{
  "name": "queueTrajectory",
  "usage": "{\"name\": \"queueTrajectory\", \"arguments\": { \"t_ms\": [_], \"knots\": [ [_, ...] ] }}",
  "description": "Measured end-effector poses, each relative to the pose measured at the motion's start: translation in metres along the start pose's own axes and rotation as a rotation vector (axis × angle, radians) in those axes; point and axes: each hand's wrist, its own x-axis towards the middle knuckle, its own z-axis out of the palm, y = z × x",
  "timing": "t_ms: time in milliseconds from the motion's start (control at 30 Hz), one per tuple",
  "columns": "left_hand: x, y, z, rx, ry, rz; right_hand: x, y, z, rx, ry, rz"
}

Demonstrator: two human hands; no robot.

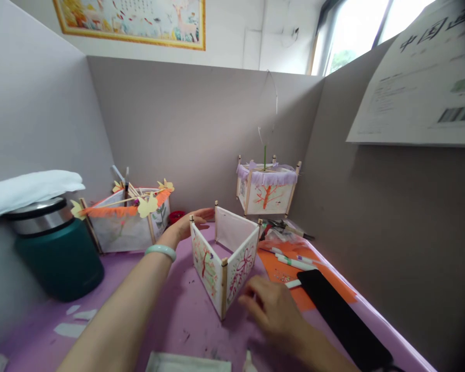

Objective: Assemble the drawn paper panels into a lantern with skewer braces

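Sq. lantern frame (241, 266) w/ wooden corner posts stands upright ctr. on purple tabletop (170, 315), one corner toward cam; two near panels painted, L one w/ a reddish tree, R one w/ a magenta flower design. L hand (188, 226), pale green bangle (160, 251) on wrist, reaches past frame's L post; fingers stretched out, nothing seen in grasp; contact w/ frame unclear. R hand (267, 302) just beside frame's front R panel, fingers curled, blurry; can't tell if pinching anything. Orange-fringed lantern (122, 235) w/ yellow cutouts back L, sticks on top. Teal bottle (60, 258) far L, white cloth bundle (34, 186) over its lid. Purple-fringed lantern (271, 199) back R, wire above. Orange sheet (333, 279) R of R hand, w/ white pens (294, 262); long black case (344, 320) overlaps it. Pale tray (189, 362) at bottom edge, partly cut off.
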Motion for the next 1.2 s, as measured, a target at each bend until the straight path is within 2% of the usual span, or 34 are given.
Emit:
{"name": "queueTrajectory", "arguments": {
  "t_ms": [100, 267, 367, 500, 667, 767, 833, 933, 1067, 1200],
  "knots": [
    [0.008, -0.002, 0.009, -0.003, -0.053, 0.022, 0.000, -0.020, 0.007, -0.060, -0.050, -0.032],
    [-0.001, -0.004, 0.011, 0.060, 0.030, 0.070, 0.012, -0.026, 0.020, -0.186, 0.033, -0.118],
    [-0.020, 0.000, 0.009, 0.140, 0.123, 0.086, 0.010, -0.024, 0.022, -0.249, 0.082, -0.137],
    [-0.059, 0.008, 0.015, 0.301, 0.306, 0.112, 0.012, -0.011, 0.013, -0.295, 0.087, -0.013],
    [-0.107, 0.012, 0.046, 0.568, 0.516, 0.155, 0.048, 0.024, 0.000, -0.281, 0.027, 0.227],
    [-0.121, 0.012, 0.075, 0.725, 0.632, 0.160, 0.074, 0.039, -0.001, -0.282, 0.048, 0.299],
    [-0.126, 0.013, 0.092, 0.825, 0.681, 0.155, 0.082, 0.041, -0.002, -0.286, 0.061, 0.334],
    [-0.133, 0.014, 0.110, 0.962, 0.723, 0.130, 0.075, 0.030, -0.002, -0.282, 0.064, 0.326],
    [-0.141, 0.003, 0.117, 1.107, 0.800, 0.022, 0.044, 0.002, 0.006, -0.222, -0.021, 0.165],
    [-0.143, -0.016, 0.117, 1.221, 0.736, -0.118, 0.031, -0.027, 0.021, -0.284, -0.106, 0.031]
  ]
}}
